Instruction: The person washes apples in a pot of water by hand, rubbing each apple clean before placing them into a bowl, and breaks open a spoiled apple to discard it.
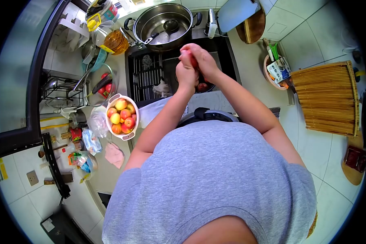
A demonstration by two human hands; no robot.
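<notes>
At the far left, a black wire rack [63, 91] stands near a clear plastic bottle [115, 43] of amber liquid with a yellow cap. Beside them, a smooth, transparent round bowl [115, 78] holds red produce and a long, dark purple vegetable. Nearer the person, a pale oval basket [128, 137] with a pinkish rim is heaped with rounded, glossy yellow-and-red fruits [126, 114]. A crumpled, see-through plastic bag [96, 122] lies just beside its left side, and a soft pink cloth [114, 155] is spread below. Further right, the black sink [232, 65] has a slatted rack [141, 84] across its left part, with a wiry grey scrubber [147, 61] on it. Behind the sink, a shiny, round steel pot [160, 47] with black handles holds a dark, rounded utensil. Over the sink, the left hand [186, 74] is curled around the red fruit [192, 60], fingers bent. The right hand [204, 62] closes over it from the other side, so the fruit is clasped between both palms and mostly hidden. Below the hands, dark red fruits [202, 87] sit in the sink area. On the right, a round-edged wooden board [255, 27] leans behind the pale bench [247, 61], and a ribbed bamboo mat [325, 98] fans out beyond.
</notes>
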